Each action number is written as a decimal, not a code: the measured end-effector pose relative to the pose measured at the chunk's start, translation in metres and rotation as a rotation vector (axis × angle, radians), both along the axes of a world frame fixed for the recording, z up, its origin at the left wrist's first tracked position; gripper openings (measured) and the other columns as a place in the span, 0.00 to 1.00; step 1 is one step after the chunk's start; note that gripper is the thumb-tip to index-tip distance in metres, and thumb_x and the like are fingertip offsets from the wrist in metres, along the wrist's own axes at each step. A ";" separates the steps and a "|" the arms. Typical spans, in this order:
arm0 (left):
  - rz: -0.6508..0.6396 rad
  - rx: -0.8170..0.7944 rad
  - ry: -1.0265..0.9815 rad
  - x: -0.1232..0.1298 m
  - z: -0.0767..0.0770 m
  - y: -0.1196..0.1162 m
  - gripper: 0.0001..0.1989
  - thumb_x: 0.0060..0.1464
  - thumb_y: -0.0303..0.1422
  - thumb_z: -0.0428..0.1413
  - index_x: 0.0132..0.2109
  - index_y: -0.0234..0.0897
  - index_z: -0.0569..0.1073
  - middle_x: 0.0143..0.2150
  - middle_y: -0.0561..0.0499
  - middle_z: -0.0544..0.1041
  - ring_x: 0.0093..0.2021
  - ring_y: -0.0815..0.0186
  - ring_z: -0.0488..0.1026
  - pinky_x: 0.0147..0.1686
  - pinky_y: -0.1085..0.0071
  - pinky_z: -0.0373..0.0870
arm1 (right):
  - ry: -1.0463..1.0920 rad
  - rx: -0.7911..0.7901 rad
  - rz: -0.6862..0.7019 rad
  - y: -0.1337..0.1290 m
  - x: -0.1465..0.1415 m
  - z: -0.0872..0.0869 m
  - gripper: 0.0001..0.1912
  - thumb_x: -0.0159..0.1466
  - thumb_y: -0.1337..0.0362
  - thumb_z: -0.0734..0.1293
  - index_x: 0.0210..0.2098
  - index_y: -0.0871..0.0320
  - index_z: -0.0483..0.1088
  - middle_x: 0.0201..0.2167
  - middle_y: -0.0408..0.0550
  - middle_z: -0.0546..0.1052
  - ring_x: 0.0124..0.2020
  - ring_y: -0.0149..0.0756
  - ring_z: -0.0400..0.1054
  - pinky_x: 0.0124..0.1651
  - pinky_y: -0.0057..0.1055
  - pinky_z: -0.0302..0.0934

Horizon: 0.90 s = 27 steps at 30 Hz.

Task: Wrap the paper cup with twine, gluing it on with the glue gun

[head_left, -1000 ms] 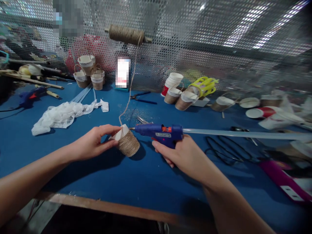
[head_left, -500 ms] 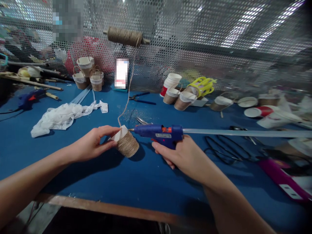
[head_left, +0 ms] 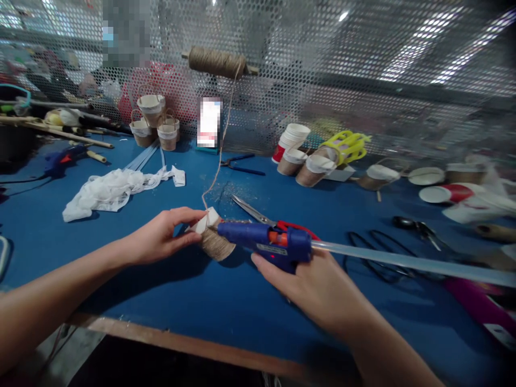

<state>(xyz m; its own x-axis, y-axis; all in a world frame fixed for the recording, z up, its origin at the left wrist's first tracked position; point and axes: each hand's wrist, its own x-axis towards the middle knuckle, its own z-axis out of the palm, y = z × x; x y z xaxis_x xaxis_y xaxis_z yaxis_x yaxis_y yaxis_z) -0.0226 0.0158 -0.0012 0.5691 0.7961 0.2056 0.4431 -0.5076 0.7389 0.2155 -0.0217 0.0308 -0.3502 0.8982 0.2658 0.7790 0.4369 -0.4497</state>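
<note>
My left hand (head_left: pixel 167 234) pinches the white rim of a small paper cup (head_left: pixel 219 244) whose side is wound with brown jute twine. The cup is tilted above the blue table. In my right hand (head_left: pixel 310 279) is a blue hot glue gun (head_left: pixel 262 239), with a long clear glue stick (head_left: pixel 374 258) sticking out of its back. The gun's nozzle is at the cup, by the edge of the wound twine; whether it touches I cannot tell. A strand of twine (head_left: pixel 223 140) runs from the cup up to a twine roll (head_left: pixel 216 62) at the mesh.
Red-handled scissors (head_left: pixel 258 212) lie behind the glue gun, and pliers (head_left: pixel 244 164) farther back. White lace (head_left: pixel 105 191) is heaped at left. Twine-wrapped cups (head_left: pixel 167 137) stand at the back left, others (head_left: pixel 316 171) at right. A black cable (head_left: pixel 374 247) coils beside a purple power strip (head_left: pixel 479 306).
The glue gun has tilted, its back end and glue stick lower, and its nozzle has moved down along the cup. More of the scissors shows. The view has shifted slightly.
</note>
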 end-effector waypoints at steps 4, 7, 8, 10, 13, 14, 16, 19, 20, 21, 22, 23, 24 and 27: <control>-0.007 0.019 -0.003 0.000 0.000 0.000 0.16 0.55 0.30 0.49 0.52 0.33 0.66 0.47 0.44 0.73 0.46 0.62 0.70 0.46 0.64 0.65 | -0.079 0.129 0.050 -0.003 -0.002 -0.007 0.07 0.56 0.64 0.61 0.25 0.55 0.70 0.19 0.44 0.73 0.22 0.35 0.67 0.26 0.30 0.60; -0.003 0.022 -0.004 0.000 -0.001 0.000 0.17 0.55 0.30 0.50 0.52 0.32 0.66 0.47 0.43 0.73 0.46 0.62 0.69 0.47 0.64 0.64 | -0.083 0.144 0.076 -0.005 -0.004 -0.008 0.09 0.57 0.66 0.60 0.22 0.57 0.68 0.17 0.44 0.72 0.18 0.33 0.65 0.22 0.28 0.58; -0.003 0.021 -0.003 0.000 -0.001 0.000 0.17 0.55 0.30 0.50 0.52 0.32 0.66 0.47 0.43 0.73 0.46 0.62 0.69 0.47 0.64 0.64 | -0.069 0.130 0.075 -0.004 -0.005 -0.007 0.09 0.57 0.66 0.60 0.22 0.57 0.68 0.17 0.44 0.72 0.18 0.33 0.65 0.22 0.28 0.58; -0.004 0.016 -0.004 0.001 0.000 0.000 0.17 0.55 0.30 0.50 0.52 0.32 0.66 0.48 0.43 0.73 0.46 0.62 0.69 0.47 0.64 0.64 | -0.033 0.061 0.059 -0.003 -0.003 -0.006 0.08 0.56 0.64 0.61 0.24 0.56 0.69 0.19 0.44 0.73 0.20 0.34 0.66 0.24 0.29 0.60; -0.007 -0.001 -0.008 0.001 0.001 0.000 0.17 0.55 0.30 0.49 0.52 0.34 0.66 0.48 0.44 0.73 0.47 0.62 0.69 0.47 0.64 0.64 | -0.007 -0.092 -0.002 0.000 0.002 -0.004 0.07 0.56 0.59 0.63 0.26 0.54 0.68 0.19 0.43 0.73 0.21 0.35 0.66 0.26 0.31 0.61; -0.006 -0.010 -0.008 0.001 0.001 0.000 0.17 0.55 0.30 0.49 0.52 0.34 0.66 0.48 0.44 0.73 0.47 0.62 0.69 0.47 0.64 0.64 | -0.007 -0.132 -0.012 0.001 0.003 -0.002 0.08 0.56 0.58 0.63 0.24 0.53 0.67 0.17 0.42 0.71 0.19 0.34 0.65 0.25 0.31 0.61; 0.001 -0.022 0.000 0.001 0.001 -0.001 0.17 0.55 0.31 0.49 0.52 0.34 0.66 0.48 0.44 0.73 0.47 0.61 0.69 0.47 0.63 0.64 | -0.010 -0.182 -0.010 0.003 0.004 0.002 0.13 0.57 0.57 0.62 0.18 0.53 0.63 0.11 0.40 0.67 0.14 0.31 0.61 0.20 0.29 0.58; 0.019 -0.013 0.014 0.000 0.000 0.000 0.18 0.55 0.31 0.49 0.53 0.33 0.65 0.47 0.43 0.73 0.46 0.60 0.69 0.46 0.61 0.65 | 0.030 -0.221 0.002 0.006 0.003 0.009 0.17 0.58 0.59 0.61 0.14 0.53 0.58 0.08 0.38 0.63 0.12 0.29 0.58 0.18 0.27 0.56; 0.023 -0.006 0.017 0.000 -0.001 0.000 0.18 0.55 0.31 0.49 0.53 0.33 0.65 0.47 0.42 0.73 0.46 0.60 0.69 0.46 0.61 0.65 | 0.051 -0.230 -0.005 0.007 0.002 0.010 0.17 0.58 0.60 0.61 0.14 0.53 0.58 0.08 0.38 0.63 0.12 0.28 0.58 0.18 0.27 0.56; 0.025 0.000 0.020 0.000 -0.001 0.000 0.18 0.55 0.31 0.49 0.52 0.33 0.65 0.48 0.42 0.73 0.46 0.60 0.69 0.46 0.61 0.65 | 0.072 -0.243 -0.022 0.008 0.001 0.011 0.17 0.58 0.60 0.61 0.14 0.53 0.58 0.08 0.38 0.63 0.12 0.28 0.59 0.19 0.27 0.56; 0.025 0.004 0.024 -0.001 -0.002 0.000 0.18 0.55 0.31 0.50 0.52 0.33 0.65 0.48 0.42 0.73 0.47 0.60 0.69 0.47 0.62 0.65 | 0.088 -0.260 -0.046 0.009 0.001 0.011 0.16 0.58 0.60 0.61 0.15 0.54 0.58 0.08 0.38 0.63 0.13 0.28 0.59 0.19 0.27 0.56; 0.024 0.009 0.026 -0.001 -0.002 0.000 0.18 0.55 0.32 0.50 0.52 0.33 0.65 0.48 0.42 0.73 0.47 0.60 0.69 0.47 0.63 0.65 | 0.100 -0.278 -0.072 0.011 0.000 0.011 0.16 0.57 0.60 0.62 0.14 0.54 0.58 0.08 0.38 0.63 0.12 0.28 0.59 0.19 0.27 0.57; 0.022 0.012 0.028 -0.001 -0.002 0.000 0.18 0.55 0.32 0.50 0.52 0.33 0.66 0.49 0.42 0.73 0.47 0.60 0.69 0.47 0.63 0.65 | 0.113 -0.298 -0.097 0.012 0.000 0.010 0.16 0.57 0.60 0.62 0.14 0.54 0.57 0.08 0.38 0.63 0.12 0.28 0.60 0.19 0.27 0.57; 0.020 0.022 0.030 -0.001 -0.002 0.000 0.18 0.55 0.33 0.50 0.53 0.32 0.65 0.49 0.43 0.73 0.47 0.60 0.69 0.47 0.64 0.65 | 0.157 -0.365 -0.137 0.014 0.000 0.008 0.16 0.56 0.59 0.63 0.15 0.55 0.58 0.08 0.37 0.63 0.11 0.28 0.60 0.18 0.26 0.57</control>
<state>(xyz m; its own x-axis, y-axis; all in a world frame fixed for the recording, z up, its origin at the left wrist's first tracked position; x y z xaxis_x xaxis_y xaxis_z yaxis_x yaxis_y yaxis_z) -0.0237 0.0159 -0.0033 0.5594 0.8028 0.2061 0.4754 -0.5145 0.7137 0.2151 -0.0075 0.0387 -0.2016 0.9787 -0.0380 0.7287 0.1240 -0.6735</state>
